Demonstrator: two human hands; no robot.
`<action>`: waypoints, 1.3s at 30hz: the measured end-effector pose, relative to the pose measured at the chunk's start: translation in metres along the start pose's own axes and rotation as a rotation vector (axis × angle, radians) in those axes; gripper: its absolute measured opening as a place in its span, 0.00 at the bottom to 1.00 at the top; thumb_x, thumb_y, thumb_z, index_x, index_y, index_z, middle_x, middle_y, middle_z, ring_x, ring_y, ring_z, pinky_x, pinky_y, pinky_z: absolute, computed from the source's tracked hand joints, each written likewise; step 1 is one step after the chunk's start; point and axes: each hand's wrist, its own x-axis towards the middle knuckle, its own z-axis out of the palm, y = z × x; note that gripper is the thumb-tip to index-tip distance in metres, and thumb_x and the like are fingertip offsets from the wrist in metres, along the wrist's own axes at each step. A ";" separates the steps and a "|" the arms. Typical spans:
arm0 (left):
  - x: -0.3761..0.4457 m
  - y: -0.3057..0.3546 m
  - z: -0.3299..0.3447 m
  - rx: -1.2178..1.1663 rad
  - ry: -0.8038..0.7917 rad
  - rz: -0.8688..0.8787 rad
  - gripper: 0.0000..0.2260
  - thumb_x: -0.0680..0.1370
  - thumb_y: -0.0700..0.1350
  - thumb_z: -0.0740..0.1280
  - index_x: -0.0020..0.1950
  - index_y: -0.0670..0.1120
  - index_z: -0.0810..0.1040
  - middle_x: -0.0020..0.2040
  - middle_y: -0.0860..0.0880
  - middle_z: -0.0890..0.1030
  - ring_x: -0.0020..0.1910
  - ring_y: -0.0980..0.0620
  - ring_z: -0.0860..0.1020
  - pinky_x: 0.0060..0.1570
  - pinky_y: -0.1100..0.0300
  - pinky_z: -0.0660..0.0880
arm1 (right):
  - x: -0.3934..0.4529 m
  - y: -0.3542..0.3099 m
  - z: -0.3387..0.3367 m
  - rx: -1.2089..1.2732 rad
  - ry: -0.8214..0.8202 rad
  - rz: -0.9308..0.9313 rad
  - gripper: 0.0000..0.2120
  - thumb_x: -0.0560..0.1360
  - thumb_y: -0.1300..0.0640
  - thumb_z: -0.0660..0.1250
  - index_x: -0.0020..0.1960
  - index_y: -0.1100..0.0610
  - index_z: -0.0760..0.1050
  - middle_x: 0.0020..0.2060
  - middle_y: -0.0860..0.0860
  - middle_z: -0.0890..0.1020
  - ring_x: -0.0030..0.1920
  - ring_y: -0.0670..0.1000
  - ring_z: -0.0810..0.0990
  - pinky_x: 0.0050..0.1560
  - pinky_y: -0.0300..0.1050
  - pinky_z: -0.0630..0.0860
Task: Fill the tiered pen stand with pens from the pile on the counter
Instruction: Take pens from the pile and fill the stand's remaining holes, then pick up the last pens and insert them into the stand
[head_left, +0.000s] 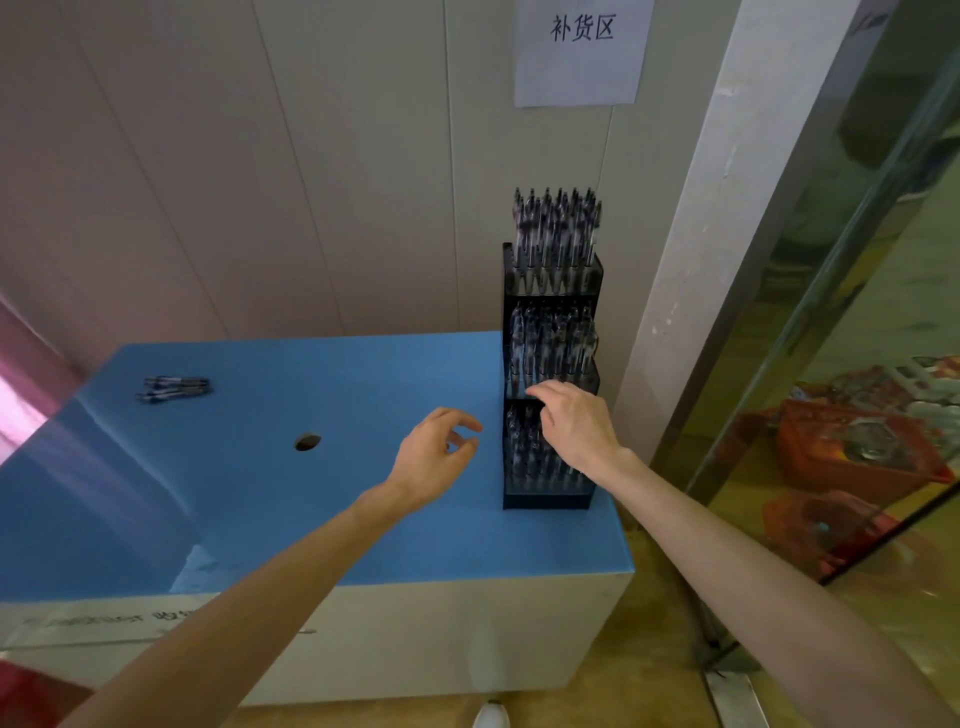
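A black tiered pen stand (550, 496) stands at the right end of the blue counter (260, 493), against the wall, with several pens upright in each of its tiers. My right hand (574, 426) reaches over the lowest tier, fingers bent down among the pen tops; whether it pinches a pen is hidden. My left hand (434, 457) hovers above the counter just left of the stand, fingers loosely curled and holding nothing. A small pile of pens (174, 388) lies at the counter's far left.
A dark round hole (307, 441) sits in the counter top, left of my left hand. A paper sign (582, 49) hangs on the wall above the stand. A white pillar (701, 260) and glass panel (857, 312) stand to the right.
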 end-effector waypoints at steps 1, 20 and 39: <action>-0.002 0.000 0.001 0.001 -0.007 -0.002 0.08 0.82 0.47 0.65 0.59 0.54 0.80 0.62 0.57 0.77 0.49 0.63 0.78 0.53 0.61 0.76 | -0.001 -0.002 -0.001 -0.003 -0.029 -0.021 0.17 0.80 0.64 0.63 0.67 0.56 0.78 0.63 0.50 0.82 0.61 0.53 0.80 0.56 0.53 0.81; -0.030 -0.083 -0.056 0.680 -0.118 -0.107 0.27 0.84 0.59 0.57 0.81 0.49 0.61 0.82 0.45 0.56 0.80 0.44 0.58 0.78 0.48 0.53 | 0.004 -0.097 0.043 0.047 0.053 -0.210 0.15 0.80 0.55 0.67 0.65 0.58 0.79 0.66 0.52 0.78 0.75 0.57 0.67 0.73 0.57 0.64; -0.154 -0.344 -0.309 0.610 -0.258 -0.471 0.25 0.83 0.58 0.60 0.74 0.44 0.66 0.69 0.44 0.70 0.64 0.41 0.76 0.60 0.47 0.75 | 0.136 -0.408 0.228 0.109 -0.439 -0.150 0.25 0.83 0.51 0.62 0.76 0.59 0.64 0.73 0.54 0.69 0.73 0.55 0.66 0.73 0.47 0.64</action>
